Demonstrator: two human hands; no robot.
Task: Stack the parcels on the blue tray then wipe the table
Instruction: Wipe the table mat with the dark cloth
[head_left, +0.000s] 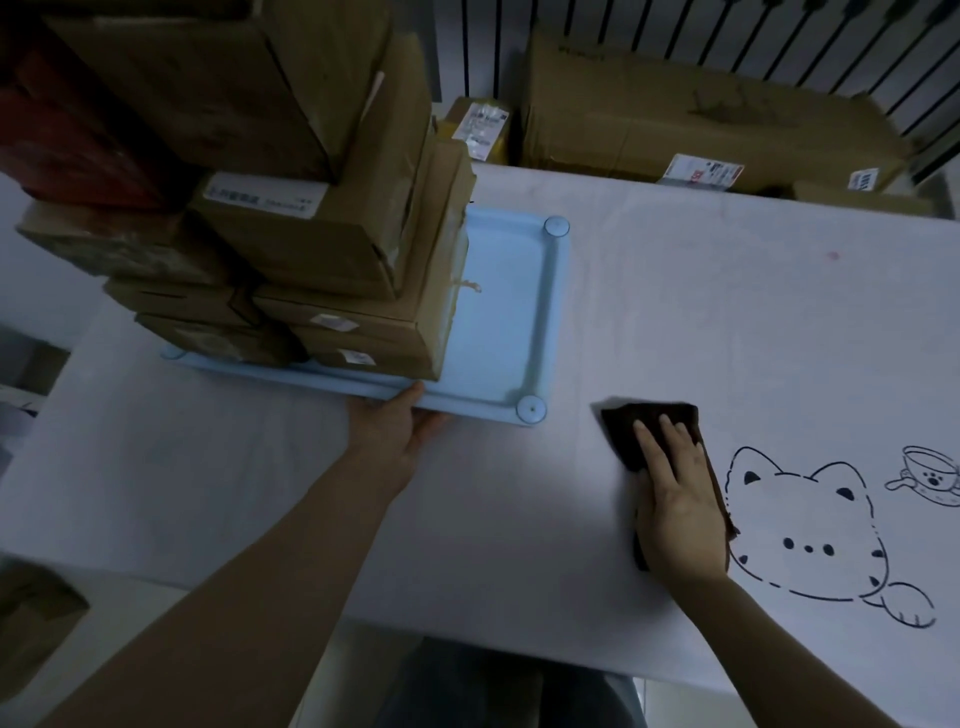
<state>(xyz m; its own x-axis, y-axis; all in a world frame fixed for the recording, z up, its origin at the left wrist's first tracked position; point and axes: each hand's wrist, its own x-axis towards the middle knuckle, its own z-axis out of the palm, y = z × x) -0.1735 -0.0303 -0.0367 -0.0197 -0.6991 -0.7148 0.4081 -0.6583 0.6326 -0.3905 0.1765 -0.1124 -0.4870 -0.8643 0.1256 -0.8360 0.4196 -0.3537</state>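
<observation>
A person wipes a white surface (467, 509) with a dark brown cloth (639, 431) while steadying a loaded blue tray (498, 332). The parcels (311, 244), brown cardboard boxes, stand in a tall, uneven stack crowded onto the tray's left part, leaving its right part bare. The upper boxes look larger than those beneath and overhang them toward the left.

The left hand (400, 421) holds the tray's near edge, thumb up against the lowest box and fingers tucked under the rim; its grip is closed on that rim. The right hand (675, 499) lies flat on the cloth with fingers spread and pressed down, not pinching it, just left of a printed cat drawing (810, 535).

The main risk appears to lie in the stack. If the left hand lifts or drags the tray to clear ground for wiping, the top-heavy, off-centre load could tilt and spill, probably leftward where the overhang is greatest and the surface ends near the tray. A jolt from the wiping arm against the tray's near right corner (531, 408) could do the same. The covering seems to be a cloth or sheet; a hard wipe might bunch it and tug the tray with it. More cartons (701, 114) sit beyond the far edge, out of reach of the work.
</observation>
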